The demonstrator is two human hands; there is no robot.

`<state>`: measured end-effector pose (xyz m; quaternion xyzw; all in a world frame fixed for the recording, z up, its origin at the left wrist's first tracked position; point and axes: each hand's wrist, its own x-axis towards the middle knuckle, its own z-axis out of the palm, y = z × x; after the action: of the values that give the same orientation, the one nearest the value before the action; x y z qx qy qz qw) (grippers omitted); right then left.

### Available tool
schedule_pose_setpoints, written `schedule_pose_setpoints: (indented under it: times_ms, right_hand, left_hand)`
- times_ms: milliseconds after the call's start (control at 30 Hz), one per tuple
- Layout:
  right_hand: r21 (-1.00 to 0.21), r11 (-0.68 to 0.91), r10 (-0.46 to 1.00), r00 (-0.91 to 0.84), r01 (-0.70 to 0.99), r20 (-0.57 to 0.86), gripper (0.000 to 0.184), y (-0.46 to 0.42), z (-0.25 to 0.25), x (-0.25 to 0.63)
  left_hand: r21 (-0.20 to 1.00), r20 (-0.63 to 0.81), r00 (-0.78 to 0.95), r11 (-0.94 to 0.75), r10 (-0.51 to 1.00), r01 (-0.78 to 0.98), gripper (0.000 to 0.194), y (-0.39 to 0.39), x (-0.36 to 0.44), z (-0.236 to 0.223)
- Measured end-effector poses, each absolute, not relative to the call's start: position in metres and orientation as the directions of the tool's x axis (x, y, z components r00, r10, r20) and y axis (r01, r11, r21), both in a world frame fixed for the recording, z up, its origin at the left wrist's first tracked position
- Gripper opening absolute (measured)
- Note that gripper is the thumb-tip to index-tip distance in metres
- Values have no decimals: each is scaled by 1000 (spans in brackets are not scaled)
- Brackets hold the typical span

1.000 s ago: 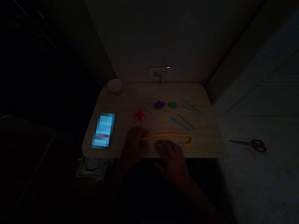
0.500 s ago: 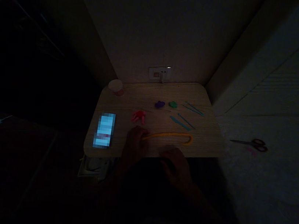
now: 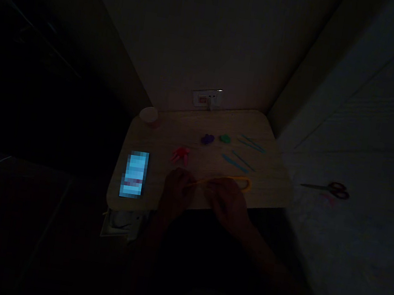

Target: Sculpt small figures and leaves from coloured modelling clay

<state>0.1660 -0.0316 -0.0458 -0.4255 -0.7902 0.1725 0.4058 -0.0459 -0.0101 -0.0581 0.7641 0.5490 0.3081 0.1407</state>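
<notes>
A long, thin orange clay strand lies near the table's front edge, its right end curled into a loop. My left hand pinches the strand's left end. Fingers closed, my right hand grips the strand a little further right and covers part of it. Just beyond my left hand sits a red clay figure with pink leg-like strips. A purple clay lump and a green clay lump rest farther back. The light is very dim, so the fingertips are hard to make out.
Several thin blue modelling tools lie at the right of the wooden table. A lit phone is at the left, a cup at the back left. Scissors lie on the pale surface to the right. A wall socket is behind.
My right hand has moved left and forward from the table's edge onto the orange strand and closed on it. My left hand stays at the strand's left end.
</notes>
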Motion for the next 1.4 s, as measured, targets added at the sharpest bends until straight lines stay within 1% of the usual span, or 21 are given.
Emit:
schedule_pose_setpoints:
  times_ms: [67,133,233,300,400,500,600,667,733,833,967,1033,1100,1200,1300,1400]
  right_hand:
    - [-573,587,808,-364,572,464,40,-19,-44,152]
    - [-515,604,797,-440,609,415,55,-12,-46,136]
    - [-435,634,773,-544,640,327,71,-12,-53,118]
    - [-408,643,764,-578,648,287,82,-18,-58,113]
    - [-401,637,769,-580,659,269,100,-34,-62,114]
    - [-384,637,770,-581,669,265,108,-47,-62,117]
    - [-353,630,776,-577,691,255,107,-42,-61,115]
    - [-351,613,790,-563,708,243,104,-31,-59,110]
    - [-359,606,794,-562,710,232,101,-21,-57,107]
    - [-358,611,791,-568,706,229,90,-17,-58,106]
    - [-346,614,789,-564,709,244,74,-32,-65,109]
    - [-346,615,788,-563,708,248,69,-37,-67,112]
    - [-357,634,773,-584,686,248,68,-37,-66,116]
    - [-367,663,746,-616,653,253,72,-32,-59,122]
    - [-326,653,757,-600,683,258,76,-28,-54,126]
    - [-286,663,749,-615,692,247,71,-24,-56,127]
  left_hand:
    - [564,346,196,-370,918,738,14,-14,-48,-59]
    - [574,395,155,-376,905,728,25,-20,-53,-61]
    - [548,476,69,-357,877,756,36,-36,-64,-64]
    - [534,510,23,-337,860,776,35,-49,-72,-66]
    - [530,537,-22,-317,843,787,33,-68,-80,-68]
    - [504,556,-30,-308,830,807,30,-81,-80,-71]
    - [502,556,-35,-302,830,811,28,-81,-76,-70]
    - [517,540,-37,-297,841,803,31,-76,-74,-66]
    - [527,519,-7,-313,855,790,39,-69,-71,-61]
    - [506,472,104,-366,875,781,57,-63,-66,-56]
    - [438,342,204,-347,917,829,75,-71,-50,-60]
    - [419,289,233,-342,928,841,84,-76,-44,-64]
    - [416,267,237,-334,934,846,89,-80,-40,-65]
    - [412,272,199,-301,942,860,95,-80,-40,-62]
    - [410,254,214,-305,943,860,100,-78,-38,-57]
    - [414,230,271,-347,935,842,101,-72,-31,-57]
